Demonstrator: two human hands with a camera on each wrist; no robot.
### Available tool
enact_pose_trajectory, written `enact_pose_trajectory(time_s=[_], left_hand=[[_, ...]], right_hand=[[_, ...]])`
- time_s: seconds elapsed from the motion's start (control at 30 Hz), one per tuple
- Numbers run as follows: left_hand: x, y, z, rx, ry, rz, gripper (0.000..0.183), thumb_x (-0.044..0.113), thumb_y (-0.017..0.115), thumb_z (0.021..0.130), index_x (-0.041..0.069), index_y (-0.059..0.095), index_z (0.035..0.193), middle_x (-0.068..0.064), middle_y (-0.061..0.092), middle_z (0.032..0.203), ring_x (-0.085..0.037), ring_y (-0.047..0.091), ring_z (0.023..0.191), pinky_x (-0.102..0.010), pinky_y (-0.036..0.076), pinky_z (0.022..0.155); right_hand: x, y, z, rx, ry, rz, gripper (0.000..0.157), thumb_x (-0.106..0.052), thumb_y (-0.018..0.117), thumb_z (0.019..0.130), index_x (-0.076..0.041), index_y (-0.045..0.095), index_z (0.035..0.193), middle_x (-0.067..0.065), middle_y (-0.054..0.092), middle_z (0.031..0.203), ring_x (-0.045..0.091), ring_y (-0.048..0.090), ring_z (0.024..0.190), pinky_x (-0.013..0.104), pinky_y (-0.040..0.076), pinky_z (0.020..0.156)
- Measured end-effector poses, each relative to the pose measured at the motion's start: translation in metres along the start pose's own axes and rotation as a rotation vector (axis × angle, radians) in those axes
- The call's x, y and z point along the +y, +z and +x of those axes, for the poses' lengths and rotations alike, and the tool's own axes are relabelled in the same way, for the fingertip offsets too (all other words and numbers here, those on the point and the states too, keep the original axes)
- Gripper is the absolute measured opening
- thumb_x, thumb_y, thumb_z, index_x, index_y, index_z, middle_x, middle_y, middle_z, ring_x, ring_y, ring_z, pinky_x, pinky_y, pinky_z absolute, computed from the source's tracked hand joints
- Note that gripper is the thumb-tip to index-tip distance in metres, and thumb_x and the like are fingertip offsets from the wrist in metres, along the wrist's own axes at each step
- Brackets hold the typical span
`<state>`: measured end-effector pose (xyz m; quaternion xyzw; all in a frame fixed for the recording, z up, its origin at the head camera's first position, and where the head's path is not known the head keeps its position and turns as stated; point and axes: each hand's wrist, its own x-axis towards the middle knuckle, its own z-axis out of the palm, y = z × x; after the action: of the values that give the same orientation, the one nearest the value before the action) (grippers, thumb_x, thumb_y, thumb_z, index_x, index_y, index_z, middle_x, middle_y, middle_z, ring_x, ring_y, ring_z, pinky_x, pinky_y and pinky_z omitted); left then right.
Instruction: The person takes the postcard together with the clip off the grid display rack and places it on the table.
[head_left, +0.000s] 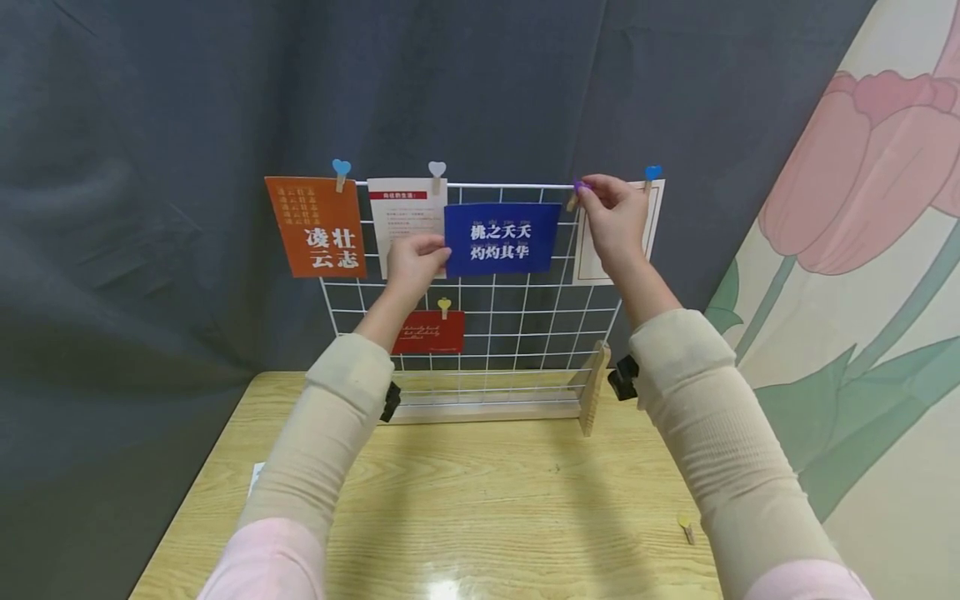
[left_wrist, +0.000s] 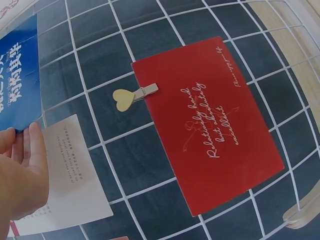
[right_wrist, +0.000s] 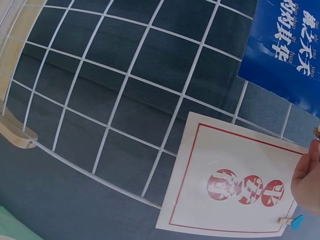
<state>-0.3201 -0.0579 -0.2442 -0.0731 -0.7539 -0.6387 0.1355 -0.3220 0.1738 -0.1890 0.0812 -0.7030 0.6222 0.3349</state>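
A blue card (head_left: pixel 501 238) with white characters is held against the upper part of a white wire grid (head_left: pixel 517 321). My left hand (head_left: pixel 416 265) pinches its lower left corner, in front of a white printed card (head_left: pixel 405 218). Near the card's upper right, my right hand (head_left: pixel 617 218) pinches a small wooden clothespin (head_left: pixel 572 202) with a purple top at the grid's top wire. Behind that hand hangs a white card with a red border (right_wrist: pixel 235 185), under a blue heart clothespin (head_left: pixel 653 173). In the right wrist view most of the right hand is out of frame.
An orange card (head_left: pixel 318 229) hangs at the grid's left. Lower down, a red card (left_wrist: pixel 205 125) hangs from a yellow heart clothespin (left_wrist: pixel 131 97). The grid stands in a wooden base (head_left: pixel 487 412) on the table (head_left: pixel 480 500). Another yellow clothespin (head_left: pixel 686 528) lies at the table's right.
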Motion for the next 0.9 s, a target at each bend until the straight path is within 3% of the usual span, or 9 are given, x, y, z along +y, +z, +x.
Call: enact_pose_trajectory(time_s=[0.43,0.63,0.9], left_hand=[[-0.013,-0.004,-0.002,-0.008,-0.008,-0.016,0.021,0.001,0.057,0.082,-0.004,0.061,0.102,-0.015,0.06,0.099,-0.021,0.059,0.083,-0.024,0.049,0.067],[-0.019,-0.006,-0.003,-0.028,-0.024,-0.083,0.02,-0.002,0.056,0.081,-0.007,0.06,0.101,-0.019,0.06,0.097,-0.023,0.06,0.081,-0.026,0.05,0.067],[-0.023,-0.007,-0.007,-0.022,-0.055,-0.079,0.021,-0.001,0.057,0.081,-0.006,0.06,0.101,-0.018,0.06,0.098,-0.022,0.059,0.08,-0.025,0.049,0.067]], right_hand=[[0.011,-0.005,-0.009,-0.017,-0.032,0.034,0.017,0.003,0.057,0.08,0.011,0.06,0.094,0.0,0.059,0.077,0.009,0.054,0.066,0.017,0.046,0.066],[0.017,-0.008,-0.013,-0.039,-0.048,-0.003,0.017,0.002,0.057,0.08,0.01,0.06,0.095,-0.003,0.06,0.076,0.009,0.055,0.068,0.018,0.046,0.068],[0.023,-0.01,-0.02,-0.055,-0.04,-0.051,0.018,0.0,0.058,0.081,0.01,0.06,0.096,-0.007,0.059,0.071,0.006,0.054,0.069,0.018,0.045,0.069]])
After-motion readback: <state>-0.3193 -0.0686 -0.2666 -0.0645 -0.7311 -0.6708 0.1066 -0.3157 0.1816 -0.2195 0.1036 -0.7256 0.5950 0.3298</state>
